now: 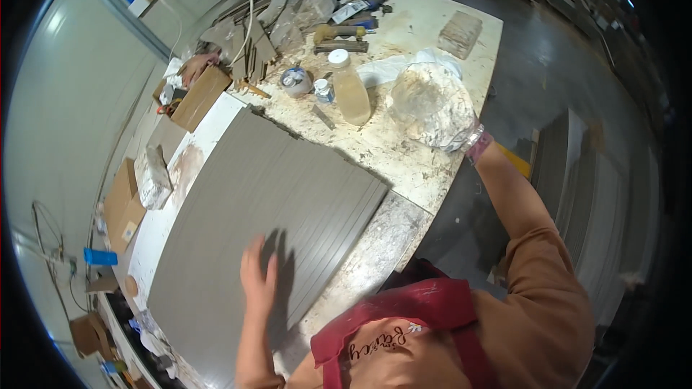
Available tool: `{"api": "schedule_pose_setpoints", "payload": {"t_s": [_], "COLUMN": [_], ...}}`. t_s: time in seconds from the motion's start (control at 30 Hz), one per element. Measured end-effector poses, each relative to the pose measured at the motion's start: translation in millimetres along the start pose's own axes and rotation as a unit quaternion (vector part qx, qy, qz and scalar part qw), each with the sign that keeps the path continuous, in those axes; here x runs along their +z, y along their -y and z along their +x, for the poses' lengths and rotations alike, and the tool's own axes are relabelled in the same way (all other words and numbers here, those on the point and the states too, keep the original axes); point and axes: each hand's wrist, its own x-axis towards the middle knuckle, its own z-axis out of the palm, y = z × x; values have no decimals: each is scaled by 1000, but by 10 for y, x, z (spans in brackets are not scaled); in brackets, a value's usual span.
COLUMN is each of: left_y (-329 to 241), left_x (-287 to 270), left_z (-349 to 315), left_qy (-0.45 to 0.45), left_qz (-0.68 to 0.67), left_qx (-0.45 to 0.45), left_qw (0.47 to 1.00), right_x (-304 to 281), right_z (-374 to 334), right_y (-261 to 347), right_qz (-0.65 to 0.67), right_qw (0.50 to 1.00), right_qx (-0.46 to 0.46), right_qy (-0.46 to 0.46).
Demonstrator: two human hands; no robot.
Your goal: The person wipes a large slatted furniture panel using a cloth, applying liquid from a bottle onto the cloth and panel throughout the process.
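Observation:
My left hand point(258, 275) is over the near part of a stack of flat grey boards point(252, 166), thumb and fingers apart, holding nothing. Its shadow falls on the boards just to its right; whether it touches them I cannot tell. The boards lie fanned, their long edges stepped along the right side. My right arm reaches far right to a round, clear-looking bowl point(422, 97) caked with whitish residue. At the bowl's near right rim is my right hand point(461, 140), below a purplish cuff at the wrist. Its fingers blend into the residue and cannot be made out.
Left of the bowl stand a bottle of yellowish liquid point(351, 97), a small white-capped jar point(324, 91) and a round tub point(295, 81). Behind lie a yellow-and-black tool point(339, 33) and cables. A wrapped block point(460, 34) sits at the far right; a cardboard box point(202, 97) stands left.

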Motion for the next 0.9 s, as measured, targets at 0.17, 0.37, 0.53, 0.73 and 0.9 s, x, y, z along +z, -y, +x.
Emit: {"api": "schedule_pose_setpoints", "payload": {"t_s": [0.17,0.37,0.53,0.73,0.9], "left_y": [-472,-474,-1157,-1374,-1215], "left_x": [874,2257,2256,2188,2113], "left_z": [1820,3119,2865,2602,2772], "left_qy": [36,3,-14,42,-16], "left_qz": [-227,-245,-157,34,127], "left_qx": [0,30,107,334,437], "left_qw": [973,969,982,941,890], "right_x": [-100,-200,-268,-727,-1095], "right_z": [165,128,-68,-346,-489], "right_y": [78,61,62,-120,-431], "right_qz": [-28,-100,-334,-562,-379], "right_qw": [1000,992,918,779,894], "right_qx": [4,-32,-145,-198,-127], "right_qy": [-14,-71,-155,-198,-204]}}
